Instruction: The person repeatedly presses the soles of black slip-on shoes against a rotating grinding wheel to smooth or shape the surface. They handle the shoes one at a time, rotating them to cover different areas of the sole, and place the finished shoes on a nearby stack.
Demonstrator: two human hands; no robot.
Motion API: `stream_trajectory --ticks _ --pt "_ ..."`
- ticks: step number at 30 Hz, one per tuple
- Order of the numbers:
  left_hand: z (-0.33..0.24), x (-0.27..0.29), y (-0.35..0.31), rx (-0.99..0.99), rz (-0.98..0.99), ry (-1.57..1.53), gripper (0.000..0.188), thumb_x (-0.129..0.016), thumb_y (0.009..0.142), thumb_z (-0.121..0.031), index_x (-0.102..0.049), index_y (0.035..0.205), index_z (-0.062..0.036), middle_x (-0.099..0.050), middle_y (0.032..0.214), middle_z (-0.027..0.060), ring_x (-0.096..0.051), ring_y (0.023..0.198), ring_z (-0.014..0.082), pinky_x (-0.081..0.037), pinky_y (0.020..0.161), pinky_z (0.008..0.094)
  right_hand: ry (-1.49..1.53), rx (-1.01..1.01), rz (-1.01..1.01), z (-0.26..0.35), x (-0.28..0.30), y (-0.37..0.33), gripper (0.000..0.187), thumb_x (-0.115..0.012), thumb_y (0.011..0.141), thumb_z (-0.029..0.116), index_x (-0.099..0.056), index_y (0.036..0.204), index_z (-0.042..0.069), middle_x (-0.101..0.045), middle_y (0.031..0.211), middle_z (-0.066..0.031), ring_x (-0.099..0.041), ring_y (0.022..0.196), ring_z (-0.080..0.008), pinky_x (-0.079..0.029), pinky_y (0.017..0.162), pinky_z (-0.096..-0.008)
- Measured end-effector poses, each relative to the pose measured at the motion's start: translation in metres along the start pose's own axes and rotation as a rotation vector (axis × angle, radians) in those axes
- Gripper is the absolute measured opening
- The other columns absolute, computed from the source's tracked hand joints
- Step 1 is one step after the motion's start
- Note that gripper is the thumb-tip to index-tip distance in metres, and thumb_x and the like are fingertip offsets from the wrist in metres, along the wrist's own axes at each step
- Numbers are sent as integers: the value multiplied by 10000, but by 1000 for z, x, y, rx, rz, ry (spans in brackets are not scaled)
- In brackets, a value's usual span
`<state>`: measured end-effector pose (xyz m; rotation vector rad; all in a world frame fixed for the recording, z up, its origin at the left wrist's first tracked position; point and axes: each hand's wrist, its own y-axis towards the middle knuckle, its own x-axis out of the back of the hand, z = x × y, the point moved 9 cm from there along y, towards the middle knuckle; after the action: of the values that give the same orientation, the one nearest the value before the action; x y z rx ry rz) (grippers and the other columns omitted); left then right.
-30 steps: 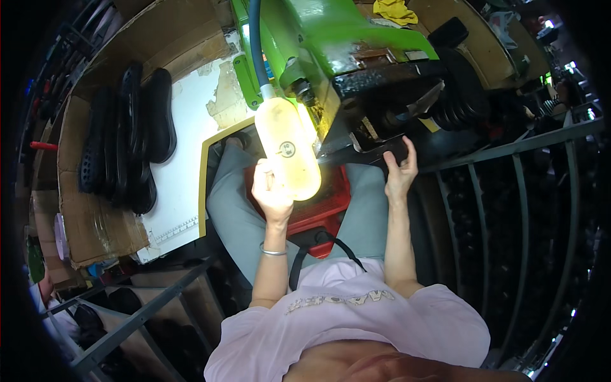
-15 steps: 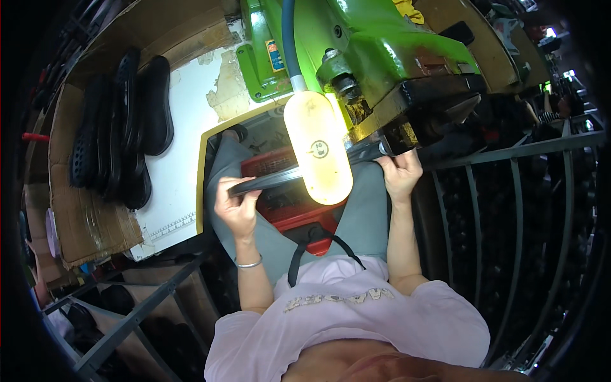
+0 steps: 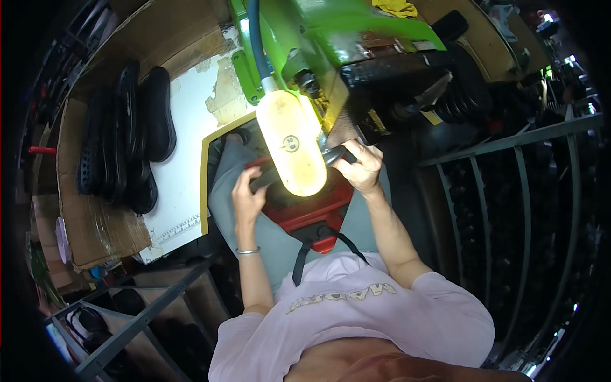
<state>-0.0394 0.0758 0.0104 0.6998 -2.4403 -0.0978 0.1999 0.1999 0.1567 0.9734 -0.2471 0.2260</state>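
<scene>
A black shoe sole (image 3: 265, 179) spans the space between my hands, its middle hidden behind a lit oblong lamp (image 3: 293, 143). My left hand (image 3: 247, 197) has its fingers and thumb curled round the left end. At the other end, my right hand (image 3: 361, 167) pinches the sole with thumb and fingers, just below the dark working head of a green machine (image 3: 398, 33). Whether the sole touches the machine I cannot tell.
Several black soles (image 3: 159, 114) stand in a cardboard box (image 3: 105, 237) at left, beside a white tabletop (image 3: 184, 175) with a yellow edge. A red crate (image 3: 305, 216) sits between my knees. At right runs a grey metal rack (image 3: 509, 143); more black soles (image 3: 461, 95) lie behind the machine head.
My right hand has moved left with its end of the sole, closer to my left hand. The sole's left end has shifted right slightly. The whole view has shifted a little.
</scene>
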Motion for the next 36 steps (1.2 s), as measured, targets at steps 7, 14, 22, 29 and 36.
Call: stream_trajectory --ticks 7,14,22,29,36 --pt "-139 -31 17 -356 -244 -108 478 -849 690 -60 -562 1068 1 -610 976 104 -619 888 218 -493 850 326 398 -378 47 -52 -15 -21 432 -844 650 37 -667 1038 -30 -690 981 -96 -664 897 -196 -511 797 -297" --pt "-93 -72 3 -25 -242 -817 379 -793 776 -7 -538 1056 -2 -578 1011 47 -598 952 161 -491 907 299 878 -1066 21 -174 -76 -164 315 -668 820 -32 -646 1133 -16 -660 989 -49 -604 871 -105 -496 781 -243" --pt "-101 -77 2 -27 -172 -887 493 -773 772 45 -482 1169 9 -570 1123 102 -599 1031 207 -512 928 333 477 -912 -395 -191 69 -152 243 -723 784 -50 -664 1008 24 -634 921 -20 -595 826 -90 -499 741 -224" --pt "-138 -57 8 -120 -261 -815 720 -845 706 -1 -430 1293 23 -508 1230 128 -556 1034 186 -487 916 313 698 -872 -293 -196 67 -148 255 -671 849 -29 -612 1088 39 -588 1004 -5 -541 904 -77 -447 806 -221" --pt "-182 -44 19 -178 -330 -363 961 -895 609 30 -311 1372 8 -391 1270 97 -491 1056 181 -477 924 328 1287 -1144 -488 -219 -79 -250 243 -574 946 156 -557 1170 65 -594 1163 -103 -549 1112 -194 -464 916 -329"
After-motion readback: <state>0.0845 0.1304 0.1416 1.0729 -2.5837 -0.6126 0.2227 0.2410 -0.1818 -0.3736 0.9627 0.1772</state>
